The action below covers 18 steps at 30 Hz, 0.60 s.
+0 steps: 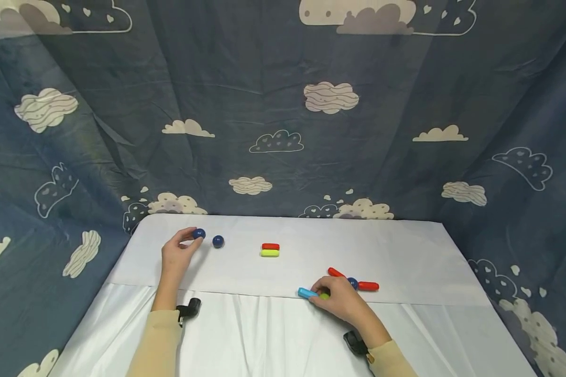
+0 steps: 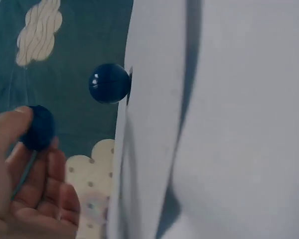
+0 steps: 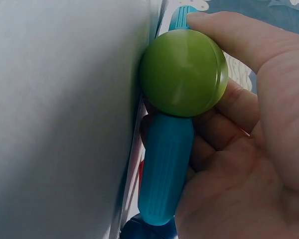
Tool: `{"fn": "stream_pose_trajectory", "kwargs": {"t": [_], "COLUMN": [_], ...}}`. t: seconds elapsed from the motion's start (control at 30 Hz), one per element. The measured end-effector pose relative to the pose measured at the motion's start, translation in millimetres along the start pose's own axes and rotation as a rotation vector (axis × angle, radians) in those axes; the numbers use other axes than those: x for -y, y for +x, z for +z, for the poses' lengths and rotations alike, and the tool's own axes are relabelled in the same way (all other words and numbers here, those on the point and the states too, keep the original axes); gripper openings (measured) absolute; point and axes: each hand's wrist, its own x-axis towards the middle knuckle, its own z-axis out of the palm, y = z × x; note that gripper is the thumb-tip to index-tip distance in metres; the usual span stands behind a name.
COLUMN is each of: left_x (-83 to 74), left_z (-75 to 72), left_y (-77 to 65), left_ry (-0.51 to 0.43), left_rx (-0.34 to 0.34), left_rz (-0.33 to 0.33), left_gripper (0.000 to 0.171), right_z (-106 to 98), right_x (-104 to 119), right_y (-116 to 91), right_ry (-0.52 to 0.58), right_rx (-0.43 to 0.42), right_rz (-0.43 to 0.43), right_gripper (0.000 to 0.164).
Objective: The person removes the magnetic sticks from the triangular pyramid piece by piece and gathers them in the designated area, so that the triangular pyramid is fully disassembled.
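Note:
At the far left of the table, my left hand pinches a dark blue ball between thumb and fingers. A second dark blue ball rests just right of it. My right hand pinches a light blue rod that joins a green ball. In the right wrist view, another light blue rod extends from the opposite side of the green ball, beside the palm. Just beyond that hand lies a third dark blue ball, with a red rod on its right and another red rod on its left.
Near the middle of the white table, a short red rod lies against a yellow-green rod. A dark curtain with cloud prints hangs behind the table and along both sides. White cloth covers the front.

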Motion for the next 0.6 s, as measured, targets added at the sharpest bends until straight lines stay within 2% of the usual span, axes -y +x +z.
{"fn": "stream_pose_trajectory", "kwargs": {"t": [0.17,0.37,0.6], "left_x": [18.7,31.6,33.3], "left_z": [-1.4,4.1,10.1], "left_y": [6.5,9.3,10.6], "left_ry": [0.023,0.015,0.089], "left_rx": [0.033,0.071,0.1], "left_rz": [-0.074,-0.121,-0.087], "left_gripper": [0.04,0.043,0.042], "right_z": [2.4,2.7,1.3], "right_x": [-0.4,-0.8,-1.5], "right_y": [-1.4,-2.2,-0.5], "right_ry": [0.003,-0.004,-0.003], "right_rx": [0.004,-0.002,-0.007], "right_rz": [0.005,-0.013,-0.01], "right_gripper": [0.012,0.012,0.011]}}
